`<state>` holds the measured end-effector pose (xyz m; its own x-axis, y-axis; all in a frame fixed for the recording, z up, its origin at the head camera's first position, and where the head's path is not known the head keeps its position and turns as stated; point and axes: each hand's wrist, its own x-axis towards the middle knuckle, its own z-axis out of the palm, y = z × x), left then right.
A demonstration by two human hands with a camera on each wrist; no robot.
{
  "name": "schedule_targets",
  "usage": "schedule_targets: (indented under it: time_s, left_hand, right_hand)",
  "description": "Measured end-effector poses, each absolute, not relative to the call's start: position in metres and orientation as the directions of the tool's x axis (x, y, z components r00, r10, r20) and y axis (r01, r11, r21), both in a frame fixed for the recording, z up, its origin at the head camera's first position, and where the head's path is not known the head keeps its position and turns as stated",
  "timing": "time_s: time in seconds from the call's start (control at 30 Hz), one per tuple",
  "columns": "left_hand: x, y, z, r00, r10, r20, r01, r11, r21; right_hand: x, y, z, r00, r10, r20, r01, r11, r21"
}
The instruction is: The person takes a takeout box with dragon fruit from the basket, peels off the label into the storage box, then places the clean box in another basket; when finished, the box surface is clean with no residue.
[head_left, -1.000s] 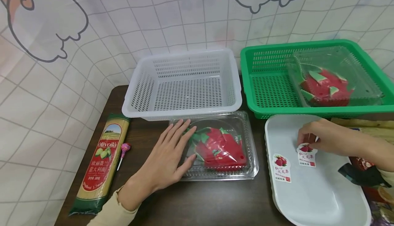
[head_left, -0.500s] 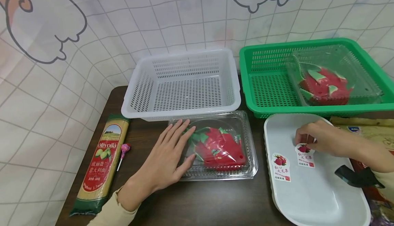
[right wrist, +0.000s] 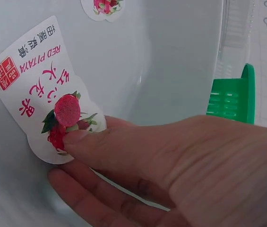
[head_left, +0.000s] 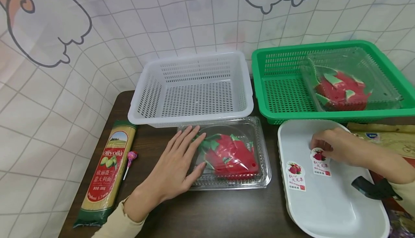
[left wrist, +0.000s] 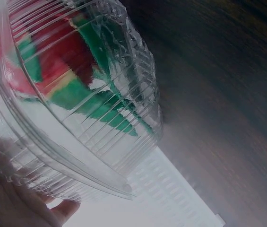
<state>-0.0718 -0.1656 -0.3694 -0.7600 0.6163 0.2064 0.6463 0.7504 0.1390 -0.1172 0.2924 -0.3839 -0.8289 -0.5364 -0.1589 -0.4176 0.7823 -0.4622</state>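
Note:
My left hand (head_left: pixel 176 164) rests with spread fingers on the left side of a clear plastic clamshell box (head_left: pixel 262 158), which holds a red and green dragon fruit (head_left: pixel 231 155). In the left wrist view, the ribbed side of the box (left wrist: pixel 100 127) fills much of the picture. Over a white tray (head_left: pixel 340 209), my right hand (head_left: pixel 340 148) pinches a dragon fruit label sticker (head_left: pixel 321 164) between thumb and fingers. The right wrist view shows the thumb on the printed fruit of this sticker (right wrist: pixel 38 85). A second sticker (head_left: pixel 295 176) lies to its left in the tray.
Behind the box stands a white basket (head_left: pixel 191 117). The green basket (head_left: pixel 269 115) at the back right holds another boxed dragon fruit (head_left: pixel 343 90). Spaghetti (head_left: pixel 107 169) and a lollipop (head_left: pixel 131 157) lie at left. Several packages, including a tan bag (head_left: pixel 389 137), lie beyond the tray.
My right thumb and fingers have closed in on the sticker, whose top edge has tilted up slightly. The left hand and the box stay where they were.

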Motion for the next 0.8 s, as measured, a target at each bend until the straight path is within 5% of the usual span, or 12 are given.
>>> schedule_targets:
  time_s: [0.23,0.43,0.8]
  left_hand:
    - [-0.072,-0.166,-0.369,-0.765,0.613,0.195,0.641,0.752,0.15]
    - [-0.072,-0.166,-0.369,-0.767,0.612,0.194,0.64,0.753,0.153]
    - [-0.073,-0.166,-0.369,-0.757,0.619,0.208,0.65,0.747,0.14]
  right_hand:
    - [-0.115,0.293,-0.378,-0.838,-0.537,-0.101,-0.445,0.778,-0.444]
    - [-0.115,0.291,-0.375,-0.807,-0.527,-0.267,-0.363,0.799,-0.479]
    - [-0.105,0.295,-0.369,-0.761,-0.539,-0.361,-0.316,0.794,-0.519]
